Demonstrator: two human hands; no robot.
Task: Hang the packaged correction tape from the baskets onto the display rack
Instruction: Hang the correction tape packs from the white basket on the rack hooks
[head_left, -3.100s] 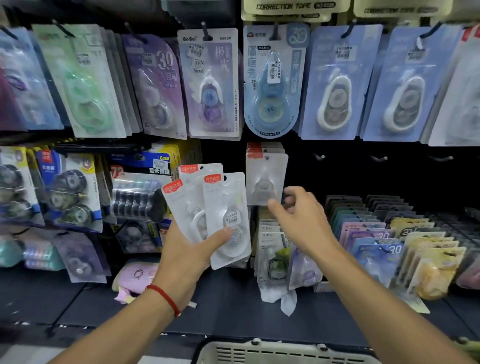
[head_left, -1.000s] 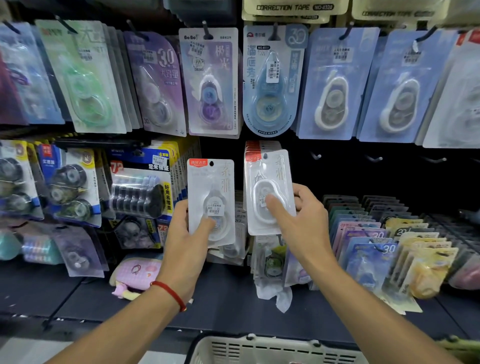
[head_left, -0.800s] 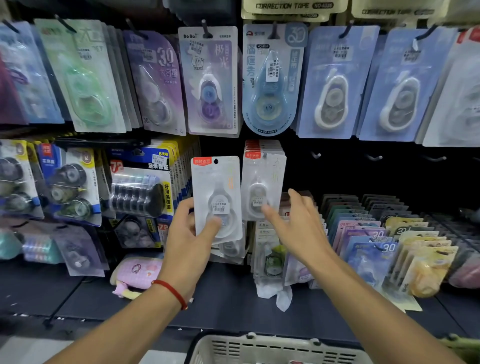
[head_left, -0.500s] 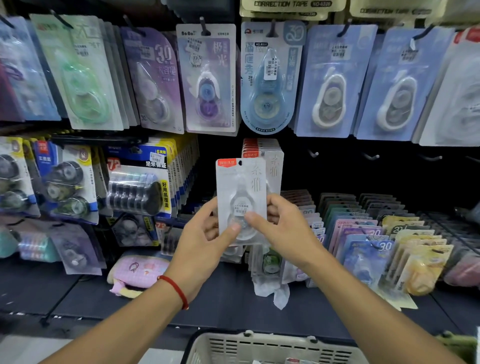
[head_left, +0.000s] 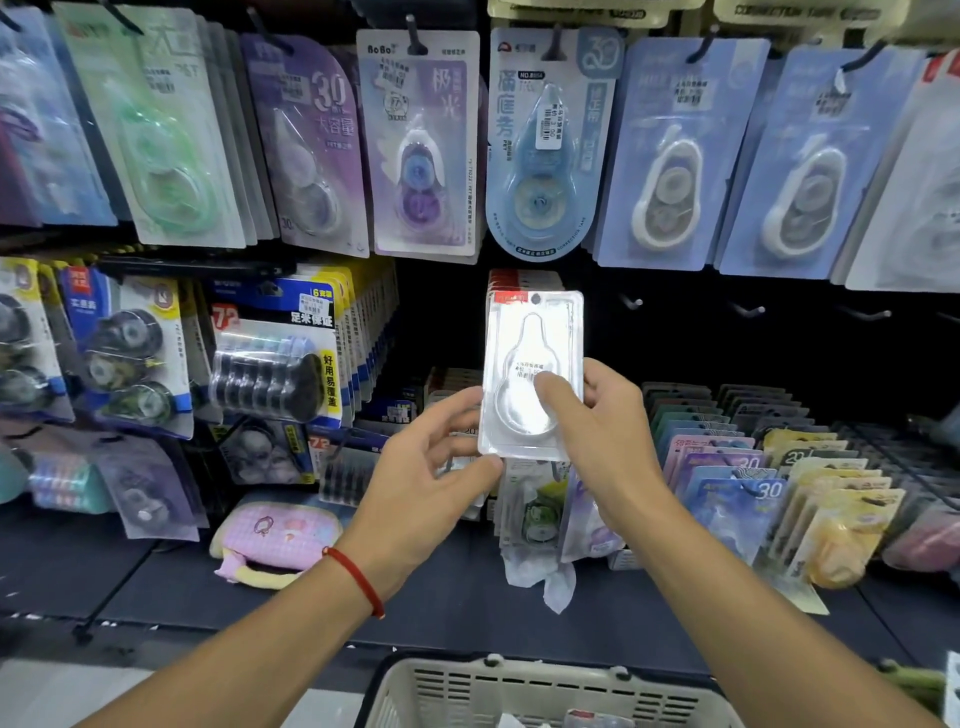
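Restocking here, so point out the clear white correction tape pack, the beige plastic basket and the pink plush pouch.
clear white correction tape pack (head_left: 524, 358), head view, blister front.
beige plastic basket (head_left: 550, 693), head view, slotted wall.
pink plush pouch (head_left: 278, 535), head view, top face.

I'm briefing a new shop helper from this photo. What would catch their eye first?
At centre, the glossy clear-and-white correction tape pack with a red corner label, bright with glare, pinched by the right hand while the left hand touches its lower corner. Behind it hangs a stack of matching red-topped packs; a beige slotted plastic basket sits at the bottom edge.
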